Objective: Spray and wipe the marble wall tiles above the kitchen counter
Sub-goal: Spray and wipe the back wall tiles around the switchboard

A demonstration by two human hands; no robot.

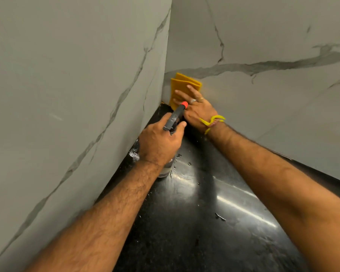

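Head cam, only view here. We're looking into an inside corner where two marble wall tiles are meeting: the left tile in shade and the right tile with a thick grey vein running across it. Below them the black table is shining with glare streaks and sitting wet, droplets scattered over it, plus a whitish foamy patch at the foot of the left tile.

The right hand is pressing a folded yellow cloth flat against the right tile, low down, right in the corner and just above the table edge. Fingers are lying straight and spread on the cloth, not curled round it. There are rings on two fingers and a yellow thread tied at the wrist.

The left hand is gripping a spray bottle, fingers wrapped round its neck, dark trigger head with an orange nozzle tip pointing toward the corner. The clear body is hanging below the hand, just over the table; can't tell if it's touching.

So I'd say the wiping step is what's going on, at the bottom corner of the right tile. My guess for the next move: sliding the cloth along or up with steady flat pressure, or a fresh squirt on the next patch, which means getting the cloth hand out of the nozzle's way first. Can't judge how much of the wall is done.
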